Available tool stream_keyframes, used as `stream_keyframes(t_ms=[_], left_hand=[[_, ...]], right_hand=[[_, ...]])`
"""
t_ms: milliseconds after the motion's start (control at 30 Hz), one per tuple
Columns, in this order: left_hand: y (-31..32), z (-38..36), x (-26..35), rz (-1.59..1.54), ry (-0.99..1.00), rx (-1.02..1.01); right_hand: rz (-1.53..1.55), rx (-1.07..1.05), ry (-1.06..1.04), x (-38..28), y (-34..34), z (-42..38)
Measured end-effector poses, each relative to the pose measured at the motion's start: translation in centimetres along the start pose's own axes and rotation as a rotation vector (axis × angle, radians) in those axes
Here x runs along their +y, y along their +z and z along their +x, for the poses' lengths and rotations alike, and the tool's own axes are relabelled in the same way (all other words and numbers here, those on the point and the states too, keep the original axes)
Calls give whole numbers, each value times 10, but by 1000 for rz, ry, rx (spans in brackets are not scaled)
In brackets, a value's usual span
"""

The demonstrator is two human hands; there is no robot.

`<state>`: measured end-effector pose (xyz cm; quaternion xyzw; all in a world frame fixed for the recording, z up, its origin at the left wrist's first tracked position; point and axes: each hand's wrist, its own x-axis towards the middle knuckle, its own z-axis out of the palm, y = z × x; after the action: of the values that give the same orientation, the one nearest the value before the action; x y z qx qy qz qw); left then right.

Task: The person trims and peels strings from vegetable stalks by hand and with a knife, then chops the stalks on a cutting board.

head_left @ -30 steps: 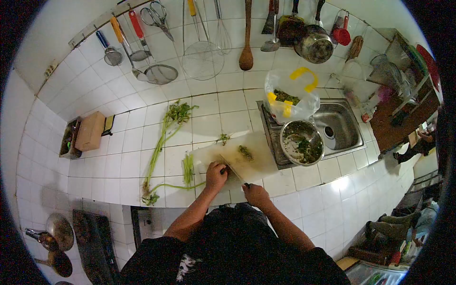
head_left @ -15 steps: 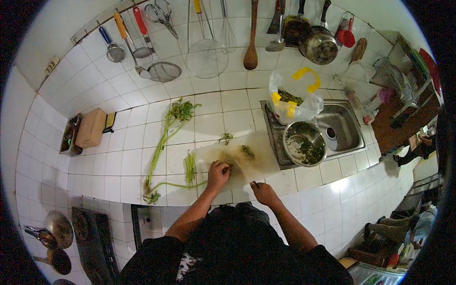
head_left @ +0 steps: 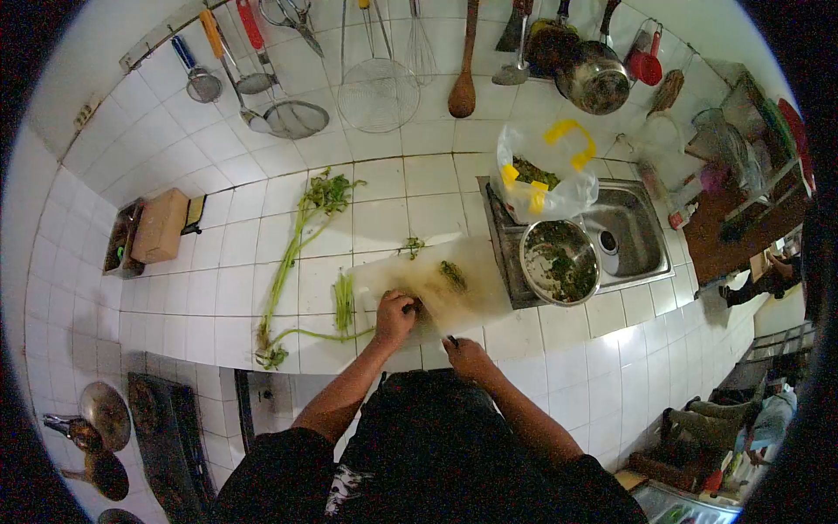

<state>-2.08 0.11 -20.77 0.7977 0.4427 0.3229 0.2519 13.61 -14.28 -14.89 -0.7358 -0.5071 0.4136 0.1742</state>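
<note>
A pale cutting board point(head_left: 476, 284) lies on the white tiled counter. My left hand point(head_left: 394, 316) presses a small bunch of green stems against the board. My right hand point(head_left: 465, 355) grips a knife point(head_left: 434, 319) whose blade runs up to the greens beside my left fingers. A small pile of chopped greens point(head_left: 451, 276) sits further back on the board. A short bundle of cut stems point(head_left: 344, 300) lies just left of the board.
Long leafy stalks point(head_left: 292, 253) stretch across the counter at left. A steel bowl of chopped greens point(head_left: 559, 261) sits by the sink point(head_left: 630, 229), with a clear plastic bag point(head_left: 541, 175) behind it. Utensils hang on the wall. A cardboard box point(head_left: 159, 226) stands far left.
My right hand, which had drawn back off the board half a second ago, has returned with the knife blade to the greens. My left hand stays on the stems.
</note>
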Motion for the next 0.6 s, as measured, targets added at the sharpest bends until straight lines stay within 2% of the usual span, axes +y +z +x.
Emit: stream_keyframes(t_ms=[100,167,233,300,367,433,500,533,600], left_hand=[[3,3,-12,-21,31,-14],[5,4,-16,-26,42,-28],[5,2,-8,-47,57,71],[-2,2,-2,-64,26,44],[-3,2,3,24,104,50],[-1,0,5,1,97,56],[-3,3,5,-15,104,61],[-4,2,8,28,123,82],[-6,1,13,67,139,98]], right_hand=[[-26,-52,-73,-15,-8,12],[-30,11,-155,9,-1,0],[-54,1,63,9,-8,-13],[-100,11,55,-1,-24,-22],[-136,74,118,-1,-31,-21],[-93,121,68,21,-26,-7],[-114,27,-80,20,-33,-4],[-5,17,-33,18,-34,-9],[18,-6,17,12,-32,-16]])
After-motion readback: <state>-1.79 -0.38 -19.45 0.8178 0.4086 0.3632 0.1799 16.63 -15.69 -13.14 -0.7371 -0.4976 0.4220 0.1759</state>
